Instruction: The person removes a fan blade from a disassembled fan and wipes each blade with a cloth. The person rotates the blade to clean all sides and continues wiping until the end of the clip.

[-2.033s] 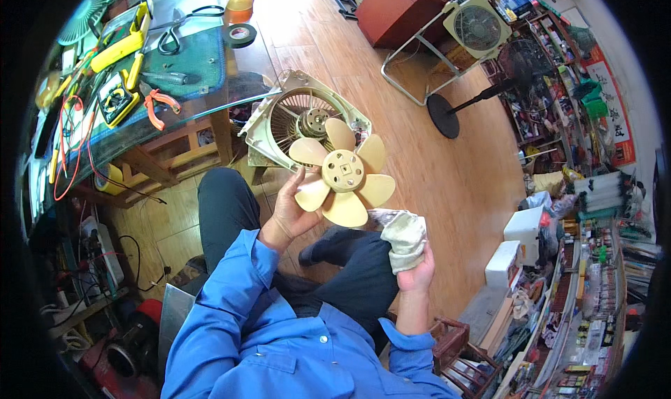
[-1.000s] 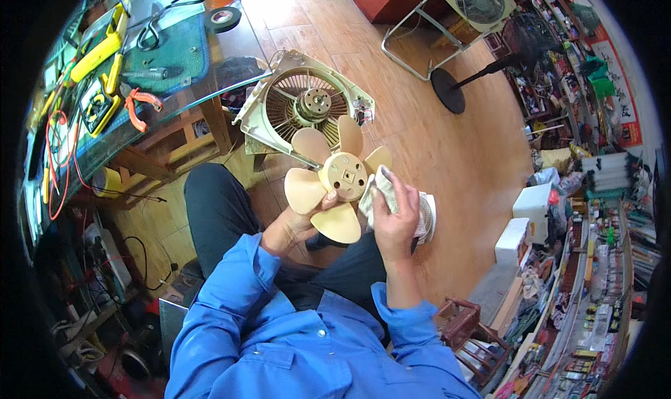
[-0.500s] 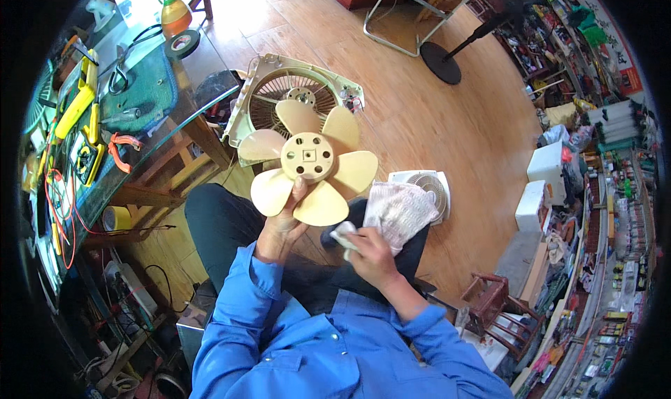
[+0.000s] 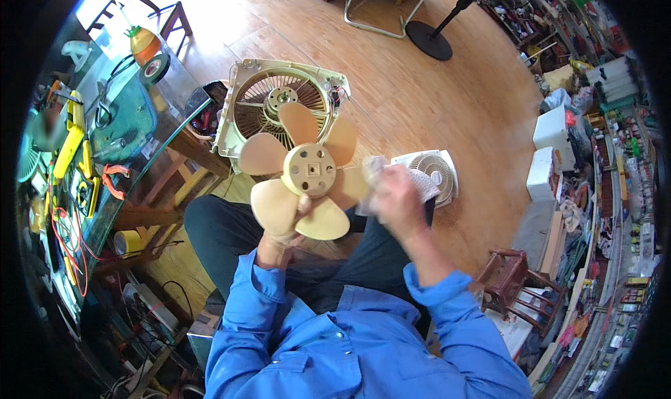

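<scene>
A cream fan blade (image 4: 299,172) with several petals round a holed hub is held up over my lap. My left hand (image 4: 281,237) grips it from below, the thumb against the lower edge of the hub. My right hand (image 4: 398,202), smeared by motion, is closed on a whitish cloth (image 4: 375,167) at the tip of the right-hand petal. Part of a pale cloth also shows beside this hand, over my right knee. Just beyond the fan blade, an open cream fan housing (image 4: 229,119) with a round grille and a central motor stands on the floor.
A glass-topped bench (image 4: 168,144) at the left carries pliers (image 4: 114,181), scissors, black tape (image 4: 154,69), an orange oil bottle (image 4: 144,46) and wires. A white fan grille unit (image 4: 444,172) lies on the floor beyond my right knee. Crowded shelves line the right, near a small wooden stool (image 4: 502,281).
My right hand has moved up and right with the cloth, from over my lap to the fan blade's right petal. The fan blade has tilted slightly in my left hand. The view has shifted.
</scene>
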Demonstrator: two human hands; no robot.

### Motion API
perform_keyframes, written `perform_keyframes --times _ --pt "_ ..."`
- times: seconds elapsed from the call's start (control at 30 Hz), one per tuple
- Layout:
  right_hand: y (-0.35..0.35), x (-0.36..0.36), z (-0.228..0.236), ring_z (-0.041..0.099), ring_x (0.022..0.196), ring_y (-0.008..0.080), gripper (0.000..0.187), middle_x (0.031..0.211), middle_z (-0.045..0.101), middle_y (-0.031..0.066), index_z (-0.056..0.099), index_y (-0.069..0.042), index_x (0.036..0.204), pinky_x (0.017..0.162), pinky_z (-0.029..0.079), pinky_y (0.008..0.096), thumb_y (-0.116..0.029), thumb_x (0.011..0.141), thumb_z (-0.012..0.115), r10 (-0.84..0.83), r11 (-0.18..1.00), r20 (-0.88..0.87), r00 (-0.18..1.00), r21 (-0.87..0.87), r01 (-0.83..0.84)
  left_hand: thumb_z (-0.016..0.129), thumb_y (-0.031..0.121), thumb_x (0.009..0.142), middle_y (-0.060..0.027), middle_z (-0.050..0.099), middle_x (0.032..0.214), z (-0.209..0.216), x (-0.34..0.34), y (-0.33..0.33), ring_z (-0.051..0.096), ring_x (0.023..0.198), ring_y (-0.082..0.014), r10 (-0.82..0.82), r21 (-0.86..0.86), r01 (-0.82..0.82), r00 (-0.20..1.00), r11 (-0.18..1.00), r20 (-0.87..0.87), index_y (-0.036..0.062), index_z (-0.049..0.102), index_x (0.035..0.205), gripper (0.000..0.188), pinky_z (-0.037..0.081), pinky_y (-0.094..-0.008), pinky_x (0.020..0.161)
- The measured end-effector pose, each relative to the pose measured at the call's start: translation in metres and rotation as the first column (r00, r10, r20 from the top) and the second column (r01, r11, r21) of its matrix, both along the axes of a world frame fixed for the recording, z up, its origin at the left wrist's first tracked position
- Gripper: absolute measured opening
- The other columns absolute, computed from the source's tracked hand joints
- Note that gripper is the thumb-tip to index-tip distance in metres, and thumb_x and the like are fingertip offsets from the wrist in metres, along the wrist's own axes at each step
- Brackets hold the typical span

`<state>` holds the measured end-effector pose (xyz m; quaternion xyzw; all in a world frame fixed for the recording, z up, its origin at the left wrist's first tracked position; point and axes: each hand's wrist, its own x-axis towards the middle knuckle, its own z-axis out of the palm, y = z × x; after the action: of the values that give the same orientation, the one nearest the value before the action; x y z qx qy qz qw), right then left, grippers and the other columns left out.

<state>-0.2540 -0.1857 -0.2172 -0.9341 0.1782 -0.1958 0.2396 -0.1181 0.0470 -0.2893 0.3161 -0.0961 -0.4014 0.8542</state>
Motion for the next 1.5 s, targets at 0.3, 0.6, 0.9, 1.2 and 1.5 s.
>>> perform_keyframes --times 0.3,0.6,0.9,1.2,1.5 --pt "0.022 0.005 0.078 0.07 0.111 0.0314 0.034 0.121 0.071 0.0165 0.079 0.0 0.12 0.099 0.056 0.0407 -0.006 0.086 0.082 0.105 0.993 0.227 0.968 0.025 -0.113 0.088 0.038 0.099 -0.0108 0.07 0.14 0.007 -0.005 0.0 0.072 0.122 -0.0248 -0.056 0.096 0.043 0.99 0.994 0.129 0.0069 0.055 0.155 0.073 0.064 -0.0436 0.101" --pt "-0.052 -0.032 -0.018 0.078 0.086 0.0234 0.026 0.093 0.078 0.0208 0.078 0.003 0.116 0.078 0.059 0.0392 -0.018 0.102 0.074 -0.28 0.932 0.035 0.959 0.249 0.263 0.086 0.038 0.1 -0.0116 0.074 0.134 0.006 0.009 0.003 0.076 0.115 -0.0258 0.038 -0.052 -0.038 0.999 0.998 -0.01 0.006 0.06 0.15 0.065 0.068 -0.0437 0.099" --pt "0.049 0.022 0.066 0.072 0.092 0.0316 0.046 0.11 0.064 0.0146 0.076 -0.006 0.136 0.075 0.062 0.0424 -0.016 0.091 0.087 -0.006 0.999 0.087 0.996 -0.037 0.01 0.085 0.039 0.1 -0.0122 0.069 0.145 -0.001 -0.002 -0.005 0.073 0.126 -0.0276 -0.036 -0.081 0.027 0.992 0.996 -0.12 0.0074 0.053 0.157 0.072 0.065 -0.0469 0.104" --pt "0.058 -0.027 0.009 0.075 0.085 0.0306 0.042 0.102 0.066 0.0111 0.081 -0.008 0.122 0.069 0.062 0.0452 -0.014 0.081 0.088 0.296 0.952 0.023 0.955 -0.093 -0.293 0.085 0.036 0.101 -0.0108 0.071 0.141 -0.01 -0.005 -0.014 0.072 0.126 -0.0263 -0.005 -0.058 -0.006 0.981 0.998 -0.193 0.0082 0.057 0.154 0.066 0.065 -0.0453 0.104" --pt "0.055 0.003 0.073 0.073 0.09 0.0301 0.044 0.107 0.068 0.0137 0.076 0.001 0.132 0.079 0.06 0.04 0.002 0.088 0.077 -0.058 0.998 0.209 0.976 0.012 0.056 0.088 0.038 0.098 -0.0125 0.071 0.141 -0.009 -0.009 -0.008 0.073 0.124 -0.0289 -0.095 -0.096 0.076 0.974 0.992 -0.208 0.0081 0.054 0.157 0.074 0.065 -0.0478 0.105"
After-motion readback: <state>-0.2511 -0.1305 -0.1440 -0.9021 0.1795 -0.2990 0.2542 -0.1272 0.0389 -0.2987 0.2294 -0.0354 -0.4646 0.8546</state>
